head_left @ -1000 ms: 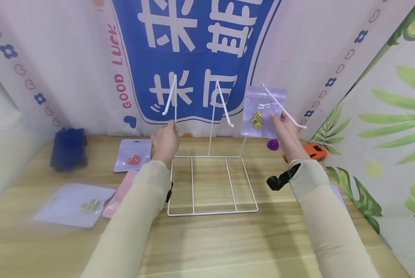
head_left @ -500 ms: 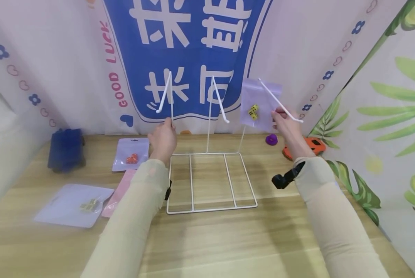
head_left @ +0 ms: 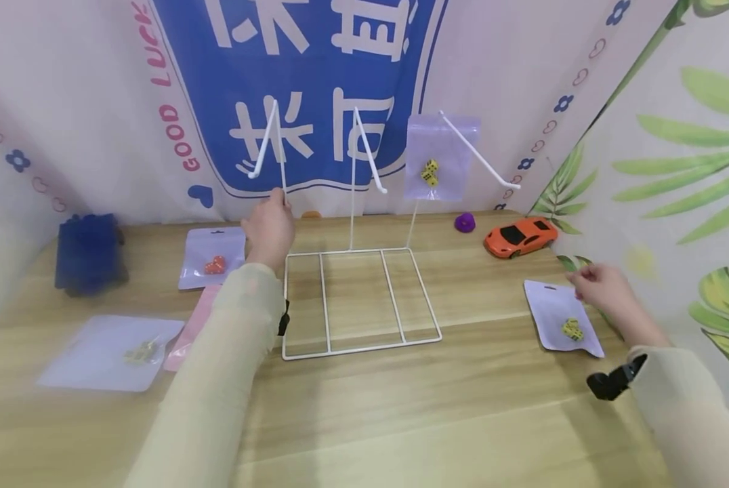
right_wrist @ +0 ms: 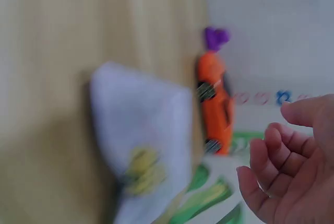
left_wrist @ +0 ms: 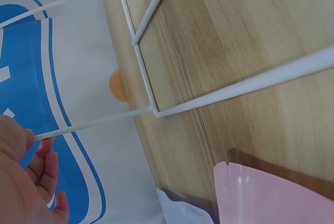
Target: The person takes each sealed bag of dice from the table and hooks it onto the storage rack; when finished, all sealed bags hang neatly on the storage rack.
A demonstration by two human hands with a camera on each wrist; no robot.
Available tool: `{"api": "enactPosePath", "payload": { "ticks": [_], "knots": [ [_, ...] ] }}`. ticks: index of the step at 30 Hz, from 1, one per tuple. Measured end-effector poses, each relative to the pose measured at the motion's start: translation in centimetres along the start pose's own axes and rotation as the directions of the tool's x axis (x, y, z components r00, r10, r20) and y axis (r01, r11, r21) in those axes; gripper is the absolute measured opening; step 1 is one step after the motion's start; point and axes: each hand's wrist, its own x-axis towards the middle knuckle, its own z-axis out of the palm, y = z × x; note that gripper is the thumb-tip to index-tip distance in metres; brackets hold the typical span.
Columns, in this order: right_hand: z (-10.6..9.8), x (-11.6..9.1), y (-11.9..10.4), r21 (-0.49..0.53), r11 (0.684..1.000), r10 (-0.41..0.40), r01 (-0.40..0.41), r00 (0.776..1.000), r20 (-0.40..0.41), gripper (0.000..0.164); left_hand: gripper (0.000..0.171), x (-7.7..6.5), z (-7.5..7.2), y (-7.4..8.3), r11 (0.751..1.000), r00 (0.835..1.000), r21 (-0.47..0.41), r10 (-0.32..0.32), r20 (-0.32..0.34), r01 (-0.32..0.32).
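A white wire rack (head_left: 364, 348) with three hooks stands mid-table. My left hand (head_left: 271, 230) grips its left upright; thumb and fingers also close on that rod in the left wrist view. From the right-hand hook hangs a purple zip bag (head_left: 422, 146) with yellow dice (head_left: 429, 173) inside. Another purple zip bag (head_left: 544, 312) holding yellow dice lies at the table's right. Beside its upper right corner is my right hand (head_left: 608, 295). In the right wrist view that hand (right_wrist: 292, 166) has loosely bent fingers with nothing between them, apart from the blurred bag.
An orange toy car (head_left: 519, 237) and a small purple object (head_left: 465, 222) sit at the back right. Leftward lie a bag with red dice (head_left: 196, 254), a pink bag (head_left: 190, 332), a pale bag (head_left: 102, 346) and a blurred dark blue item (head_left: 89, 254).
My right hand has let go of the bag now hanging on the right hook and moved down and right to the bag on the table. The left hand stays on the upright.
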Motion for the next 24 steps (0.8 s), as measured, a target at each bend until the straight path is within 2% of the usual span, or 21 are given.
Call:
{"api": "enactPosePath", "payload": {
  "ticks": [2,4,6,8,11,15,18,21,24],
  "knots": [
    [0.4,-0.6,1.9,-0.096,0.995,0.046,-0.042,0.998,0.045,0.047,0.018,0.2,-0.4,0.0,1.000,1.000,0.002,-0.004,0.010,0.004],
    [0.8,-1.0,3.4,-0.167,0.982,0.113,-0.092,0.987,0.118,0.059,0.019,0.4,-0.5,0.1,1.000,1.000,0.003,-0.007,0.020,0.007],
    [1.0,-1.3,4.3,-0.226,0.964,0.182,-0.138,0.965,0.190,0.073,0.019,0.4,-0.5,0.1,1.000,1.000,-0.001,-0.008,0.026,0.008],
    [1.2,-1.5,5.1,-0.252,0.953,0.231,-0.168,0.941,0.248,0.080,0.019,0.2,-0.3,0.0,1.000,1.000,-0.006,-0.006,0.027,0.007],
    [1.7,-1.4,5.7,-0.262,0.949,0.246,-0.175,0.932,0.267,0.090,0.018,0.1,-0.1,-0.1,1.000,1.000,-0.012,-0.007,0.028,0.008],
    [2.1,-1.0,6.0,-0.219,0.962,0.223,-0.164,0.934,0.278,0.097,0.017,0.0,0.0,0.0,1.000,1.000,-0.018,-0.005,0.029,0.006],
    [2.3,-0.7,5.9,-0.157,0.969,0.233,-0.192,0.921,0.313,0.094,0.016,0.0,-0.1,0.1,1.000,1.000,-0.017,-0.008,0.022,0.008],
    [2.7,-0.7,5.4,-0.098,0.970,0.243,-0.223,0.910,0.335,0.081,0.017,0.0,-0.2,0.1,1.000,1.000,-0.019,-0.015,0.019,0.015],
    [3.2,-0.8,4.4,-0.044,0.983,0.185,-0.180,0.928,0.324,0.069,0.018,0.0,-0.4,0.0,1.000,0.999,-0.012,-0.022,0.024,0.022]
  ]
}}
